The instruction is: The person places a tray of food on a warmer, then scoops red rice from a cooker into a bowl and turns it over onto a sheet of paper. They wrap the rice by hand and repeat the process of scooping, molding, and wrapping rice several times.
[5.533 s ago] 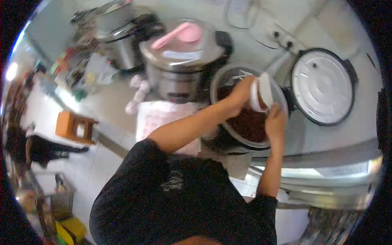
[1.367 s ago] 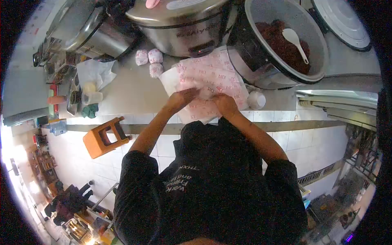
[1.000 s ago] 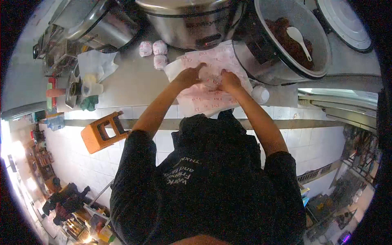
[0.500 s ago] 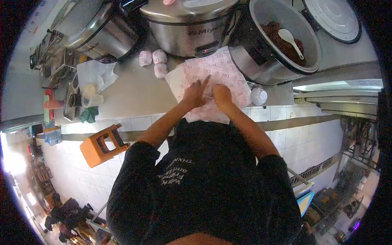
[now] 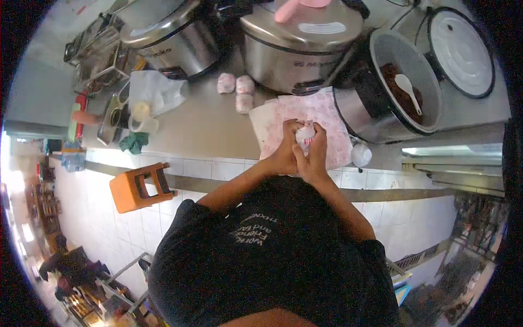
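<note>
A small bundle wrapped in printed paper (image 5: 305, 136) is held up between both my hands, in front of my body. My left hand (image 5: 286, 150) is closed around its left side, and my right hand (image 5: 316, 158) grips the right side with the thumb in front. What the paper wraps is hidden. Under and behind my hands spreads a stack of white sheets with red print (image 5: 275, 117). Three similar wrapped bundles (image 5: 244, 103) sit to the left of the stack, by the middle cooker. Beside the stack's right corner is a small white rounded container (image 5: 361, 155).
An open rice cooker (image 5: 376, 71) at right holds dark reddish-brown food and a white rice paddle (image 5: 406, 90); its lid (image 5: 463, 52) leans behind. Two closed cookers (image 5: 299, 60) stand at the back. Plastic cups, a green cloth (image 5: 134, 143) and an orange stool (image 5: 139, 188) are left.
Both hands have gone from working flat on the paper stack to clasping a wrapped bundle lifted in front of me. The camera view has shifted, so the counter appears lower and farther right.
</note>
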Demonstrator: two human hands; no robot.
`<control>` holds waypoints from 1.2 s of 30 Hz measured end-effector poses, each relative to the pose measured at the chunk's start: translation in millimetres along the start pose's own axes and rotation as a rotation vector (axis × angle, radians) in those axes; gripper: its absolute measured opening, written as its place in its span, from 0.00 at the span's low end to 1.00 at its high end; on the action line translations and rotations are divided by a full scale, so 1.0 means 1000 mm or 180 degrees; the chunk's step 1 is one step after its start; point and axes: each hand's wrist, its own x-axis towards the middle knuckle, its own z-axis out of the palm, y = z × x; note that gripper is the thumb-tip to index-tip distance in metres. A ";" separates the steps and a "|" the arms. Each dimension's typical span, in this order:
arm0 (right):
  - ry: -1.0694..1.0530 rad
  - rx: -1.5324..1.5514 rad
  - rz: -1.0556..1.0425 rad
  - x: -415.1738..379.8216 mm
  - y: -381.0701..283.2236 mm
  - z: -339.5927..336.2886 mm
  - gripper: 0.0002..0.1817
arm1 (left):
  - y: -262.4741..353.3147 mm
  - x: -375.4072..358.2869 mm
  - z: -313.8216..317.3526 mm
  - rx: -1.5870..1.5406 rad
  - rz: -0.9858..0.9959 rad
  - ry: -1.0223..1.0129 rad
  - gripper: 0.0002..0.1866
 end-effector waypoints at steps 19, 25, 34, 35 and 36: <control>-0.1735 0.0158 -0.2047 0.037 -0.061 0.065 0.23 | 0.030 -0.079 -0.058 -0.1652 -0.2242 0.2011 0.32; -0.2514 0.0279 -0.2047 0.034 -0.053 0.078 0.24 | 0.014 -0.097 -0.078 -0.2760 -0.2509 0.1312 0.38; -0.2500 0.0244 -0.1168 0.043 0.023 0.164 0.27 | -0.063 -0.098 -0.081 0.0335 -0.1551 0.1439 0.26; -0.2745 0.0983 -0.0754 0.046 0.034 0.177 0.32 | -0.083 -0.105 -0.078 0.0256 -0.1647 0.1678 0.23; -0.2375 0.0685 -0.0955 0.047 0.030 0.180 0.34 | -0.099 -0.117 -0.083 0.0775 -0.1612 0.1423 0.23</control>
